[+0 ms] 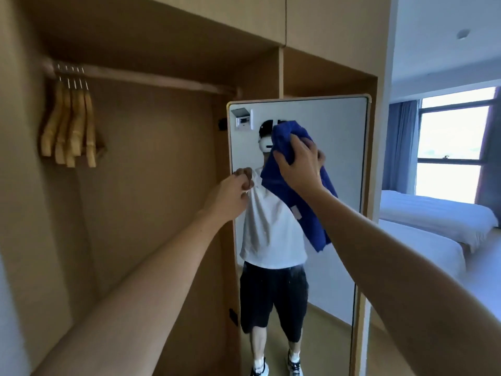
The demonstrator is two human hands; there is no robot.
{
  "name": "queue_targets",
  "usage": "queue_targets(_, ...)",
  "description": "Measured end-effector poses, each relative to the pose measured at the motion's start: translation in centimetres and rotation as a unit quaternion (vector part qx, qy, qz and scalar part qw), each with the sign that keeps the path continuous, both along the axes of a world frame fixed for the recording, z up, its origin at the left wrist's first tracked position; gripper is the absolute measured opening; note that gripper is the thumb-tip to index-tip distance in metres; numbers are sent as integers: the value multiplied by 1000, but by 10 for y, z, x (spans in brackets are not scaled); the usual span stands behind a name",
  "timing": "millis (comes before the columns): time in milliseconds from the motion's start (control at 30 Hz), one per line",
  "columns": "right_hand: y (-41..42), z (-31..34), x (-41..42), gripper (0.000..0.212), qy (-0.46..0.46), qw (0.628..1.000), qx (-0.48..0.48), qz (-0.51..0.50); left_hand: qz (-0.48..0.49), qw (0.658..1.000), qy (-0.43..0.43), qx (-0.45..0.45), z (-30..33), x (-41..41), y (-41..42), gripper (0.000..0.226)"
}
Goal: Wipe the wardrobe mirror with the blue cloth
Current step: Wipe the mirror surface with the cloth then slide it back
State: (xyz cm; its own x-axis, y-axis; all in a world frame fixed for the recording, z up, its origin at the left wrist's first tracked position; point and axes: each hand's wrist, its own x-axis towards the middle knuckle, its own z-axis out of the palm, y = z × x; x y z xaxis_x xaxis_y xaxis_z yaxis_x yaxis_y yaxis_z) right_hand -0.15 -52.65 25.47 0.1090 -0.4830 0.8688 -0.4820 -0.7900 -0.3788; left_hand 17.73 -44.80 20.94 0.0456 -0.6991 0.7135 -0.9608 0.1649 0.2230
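Open wooden wardrobe [151, 164] with hangers [69, 123] bunched at the left end of its rail; beds [433, 213] lie off to the right. Right hand [299, 164] grips the blue cloth [298, 213] bunched against the upper part of the mirror [339, 137], its tail hanging down. Left hand [230, 196] curls its fingers round the mirror's left edge

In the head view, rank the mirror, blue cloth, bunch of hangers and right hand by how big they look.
1. Mirror, by far the largest.
2. Blue cloth and hangers: they look much alike, so no ranking between them.
3. Right hand, smallest, though it is nearer the camera than the hangers.
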Motion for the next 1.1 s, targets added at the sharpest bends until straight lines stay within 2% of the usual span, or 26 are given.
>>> queue_targets(100,-15,11,11,63,130,986,-46,-92,-18,999,-5,-30,4,14,-10,17)
queue_targets(167,-19,1,20,73,157,979,-49,-123,-21,999,-4,-46,5,21,-15,21)
queue_targets(267,-16,-36,32,74,188,968,-68,-153,-19,998,-8,-65,1,27,-21,23)
queue_targets(400,-11,-109,41,79,249,950,-71,-174,-19,998,-14,-66,-8,31,-26,15)
queue_targets(467,-6,-145,45,79,270,946,-61,-169,-15,997,-24,-70,-11,32,-27,21)
queue_targets(600,-4,-173,47,78,290,941,-48,-168,-2,996,-42,-76,-14,32,-31,27)
queue_targets(767,-14,-136,38,74,283,942,-85,-161,4,998,-30,-60,-8,30,-33,19)
queue_targets(1100,-35,-18,41,68,186,957,-150,-167,-4,997,-9,-82,13,30,-35,16)
